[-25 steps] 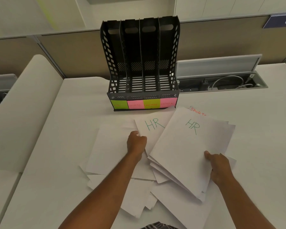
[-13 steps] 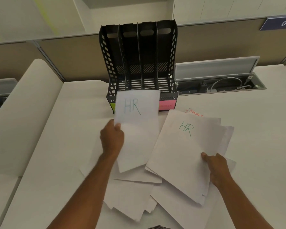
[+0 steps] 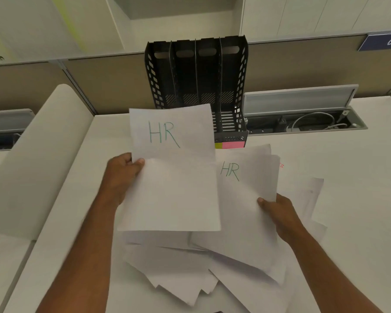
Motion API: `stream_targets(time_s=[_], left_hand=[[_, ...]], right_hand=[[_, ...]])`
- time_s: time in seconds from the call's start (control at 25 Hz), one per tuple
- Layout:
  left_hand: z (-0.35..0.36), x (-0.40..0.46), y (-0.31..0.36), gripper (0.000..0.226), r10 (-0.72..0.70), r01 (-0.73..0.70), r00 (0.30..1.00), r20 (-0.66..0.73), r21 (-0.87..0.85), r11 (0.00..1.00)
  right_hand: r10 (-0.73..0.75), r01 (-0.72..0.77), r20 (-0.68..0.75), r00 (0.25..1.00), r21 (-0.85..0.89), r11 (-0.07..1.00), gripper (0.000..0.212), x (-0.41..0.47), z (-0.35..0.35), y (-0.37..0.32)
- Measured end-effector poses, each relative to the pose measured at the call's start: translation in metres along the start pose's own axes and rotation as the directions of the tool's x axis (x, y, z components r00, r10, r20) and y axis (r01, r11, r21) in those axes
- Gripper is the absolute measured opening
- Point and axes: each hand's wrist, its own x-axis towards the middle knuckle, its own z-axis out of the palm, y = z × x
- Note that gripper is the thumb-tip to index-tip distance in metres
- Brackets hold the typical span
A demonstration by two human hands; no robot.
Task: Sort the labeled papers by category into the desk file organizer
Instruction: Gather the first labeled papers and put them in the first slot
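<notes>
White paper is pinched under the left hand's (image 3: pixel 120 175) thumb: an HR sheet (image 3: pixel 172 170) lifting before the black organizer (image 3: pixel 198 71). Right hand (image 3: pixel 278 213) is gripping a second HR sheet (image 3: pixel 246 199) over the scattered pile (image 3: pixel 178 267).

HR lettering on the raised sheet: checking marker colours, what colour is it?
Green lettering, head view.

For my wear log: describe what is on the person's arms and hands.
Both forearms are bare as far as the frame shows: no sleeves in view. The left hand and right hand wear no gloves; no watch, ring or band is visible.
</notes>
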Motion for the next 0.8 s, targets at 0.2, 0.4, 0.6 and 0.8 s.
stream_targets(time_s=[0.2,0.4,0.6,0.8], left_hand=[[0.064,-0.035,-0.042,0.026,-0.077,0.072,0.992,0.103,0.052,0.996],[0.087,-0.062,-0.065,0.031,-0.135,0.131,0.988,0.073,0.049,0.99],[0.075,-0.069,-0.068,0.035,-0.249,0.334,0.913,0.324,-0.242,0.911],[0.071,-0.083,-0.038,0.03,0.036,0.003,0.983,0.182,-0.208,0.978]], right_hand=[[0.046,-0.047,0.139,0.989,-0.002,0.999,0.029,-0.011,0.027,-0.011],[0.082,-0.075,0.252,0.964,-0.037,0.997,0.017,-0.018,0.035,-0.017],[0.064,-0.071,0.225,0.972,0.022,0.997,0.044,-0.022,0.04,-0.024],[-0.226,0.259,0.201,0.953,-0.16,0.953,0.056,-0.038,0.055,-0.054]])
